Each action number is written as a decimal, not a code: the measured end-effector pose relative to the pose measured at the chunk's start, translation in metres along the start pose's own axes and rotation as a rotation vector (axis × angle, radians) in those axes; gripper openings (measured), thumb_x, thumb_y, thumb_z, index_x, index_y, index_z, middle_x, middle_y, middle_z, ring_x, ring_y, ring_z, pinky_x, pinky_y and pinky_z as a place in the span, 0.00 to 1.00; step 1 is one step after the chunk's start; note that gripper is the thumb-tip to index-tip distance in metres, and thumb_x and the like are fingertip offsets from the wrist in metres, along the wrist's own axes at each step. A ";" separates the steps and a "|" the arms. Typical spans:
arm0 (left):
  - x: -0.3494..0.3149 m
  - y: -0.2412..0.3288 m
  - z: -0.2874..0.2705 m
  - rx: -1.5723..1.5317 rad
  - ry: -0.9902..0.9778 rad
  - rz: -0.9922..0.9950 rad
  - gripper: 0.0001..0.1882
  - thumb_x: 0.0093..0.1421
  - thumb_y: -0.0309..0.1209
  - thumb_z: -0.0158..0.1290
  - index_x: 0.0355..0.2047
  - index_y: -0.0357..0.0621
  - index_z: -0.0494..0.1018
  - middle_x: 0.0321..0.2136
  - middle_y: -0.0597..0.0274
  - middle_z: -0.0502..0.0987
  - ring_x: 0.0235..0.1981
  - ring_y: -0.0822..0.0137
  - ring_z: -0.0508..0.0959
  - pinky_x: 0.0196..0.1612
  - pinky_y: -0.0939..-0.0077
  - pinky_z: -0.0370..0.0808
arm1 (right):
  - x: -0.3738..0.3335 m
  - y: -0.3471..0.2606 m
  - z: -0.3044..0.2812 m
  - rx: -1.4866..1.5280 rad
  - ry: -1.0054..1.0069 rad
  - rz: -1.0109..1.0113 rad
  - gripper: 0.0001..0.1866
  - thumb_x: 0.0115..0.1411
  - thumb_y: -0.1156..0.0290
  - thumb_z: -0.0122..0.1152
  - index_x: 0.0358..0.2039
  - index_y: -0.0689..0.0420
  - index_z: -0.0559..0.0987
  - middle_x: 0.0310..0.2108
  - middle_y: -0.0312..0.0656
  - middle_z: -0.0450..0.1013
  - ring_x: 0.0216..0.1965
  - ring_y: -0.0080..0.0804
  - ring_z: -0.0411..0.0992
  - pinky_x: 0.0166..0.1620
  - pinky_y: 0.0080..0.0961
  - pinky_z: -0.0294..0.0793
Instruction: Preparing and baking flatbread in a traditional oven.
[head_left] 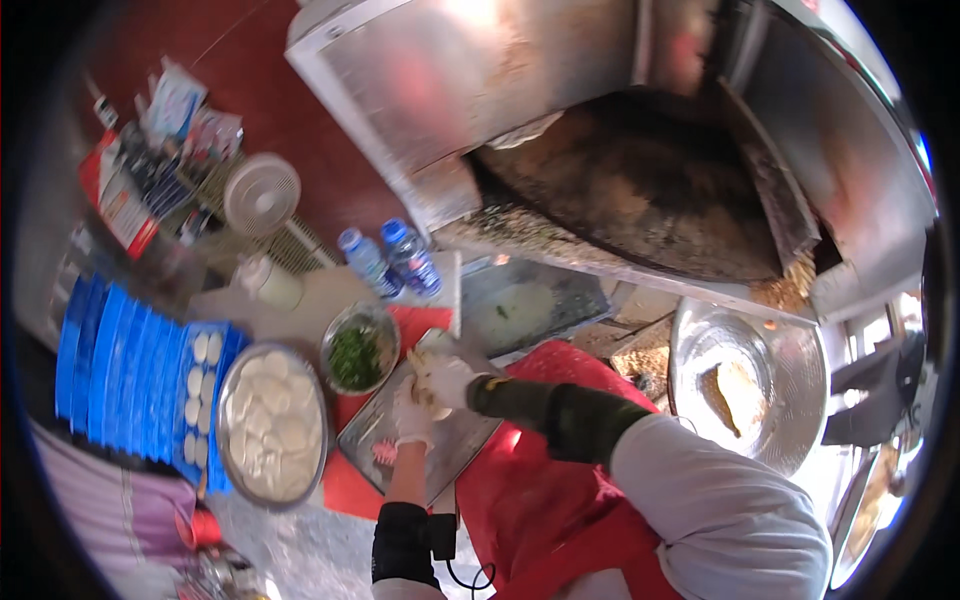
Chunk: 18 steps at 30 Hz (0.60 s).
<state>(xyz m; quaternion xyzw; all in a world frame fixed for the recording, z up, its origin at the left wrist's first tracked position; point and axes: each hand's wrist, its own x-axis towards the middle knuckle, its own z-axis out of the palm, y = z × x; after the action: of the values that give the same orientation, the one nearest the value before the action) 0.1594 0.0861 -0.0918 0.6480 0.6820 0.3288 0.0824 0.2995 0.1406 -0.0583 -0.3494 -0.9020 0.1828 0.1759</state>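
My left hand (411, 417), in a white glove, is closed at a pale, dough-like piece (436, 408) above a metal tray (462, 448). My right hand (446, 382), gloved too, meets it from the right with its fingers bent round the same piece. The fingers partly hide the piece, so its exact kind cannot be made out. A small pink lump like minced meat (385, 452) lies on the tray beside my left wrist. Just left of the hands stands a metal bowl of chopped green herbs (355, 357).
A large metal basin (322, 445) holds pale dough pieces. Stacked blue crates (125, 370) stand left of it, with white dough rounds in the front one. Two bottles (410, 258) stand behind the bowl. A blackened oven opening (630, 190) and a shiny metal basin (812, 375) are rightward.
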 end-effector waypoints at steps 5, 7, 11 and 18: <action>0.005 0.006 -0.008 -0.329 -0.221 -0.227 0.14 0.46 0.32 0.56 0.31 0.36 0.76 0.26 0.56 0.78 0.29 0.61 0.76 0.36 0.69 0.73 | 0.021 -0.002 -0.011 -0.001 -0.163 0.677 0.18 0.39 0.54 0.65 0.29 0.51 0.83 0.31 0.38 0.77 0.36 0.36 0.76 0.32 0.35 0.73; 0.002 0.015 -0.019 -0.581 -0.278 -0.322 0.15 0.52 0.33 0.55 0.36 0.35 0.74 0.31 0.59 0.76 0.32 0.67 0.75 0.36 0.74 0.73 | 0.011 0.028 0.003 -0.130 -0.256 0.488 0.12 0.49 0.58 0.55 0.24 0.48 0.83 0.28 0.38 0.77 0.32 0.35 0.76 0.29 0.33 0.74; 0.026 0.079 -0.028 -0.982 -0.061 -0.558 0.17 0.60 0.38 0.48 0.40 0.36 0.71 0.33 0.58 0.74 0.34 0.67 0.74 0.37 0.75 0.73 | 0.006 0.019 -0.019 0.361 0.008 0.073 0.12 0.54 0.63 0.52 0.36 0.50 0.79 0.30 0.38 0.75 0.33 0.34 0.74 0.33 0.35 0.71; 0.150 0.159 0.018 -1.248 0.011 -0.494 0.19 0.59 0.45 0.50 0.38 0.40 0.72 0.34 0.57 0.75 0.33 0.60 0.77 0.38 0.68 0.75 | -0.004 0.104 -0.145 -0.423 0.440 0.255 0.10 0.54 0.64 0.50 0.33 0.55 0.74 0.28 0.44 0.71 0.34 0.39 0.71 0.36 0.34 0.69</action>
<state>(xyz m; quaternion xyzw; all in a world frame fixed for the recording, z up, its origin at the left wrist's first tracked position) 0.2788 0.2243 0.0300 0.3022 0.4927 0.6363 0.5109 0.4261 0.2397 0.0198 -0.5195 -0.8092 -0.0680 0.2658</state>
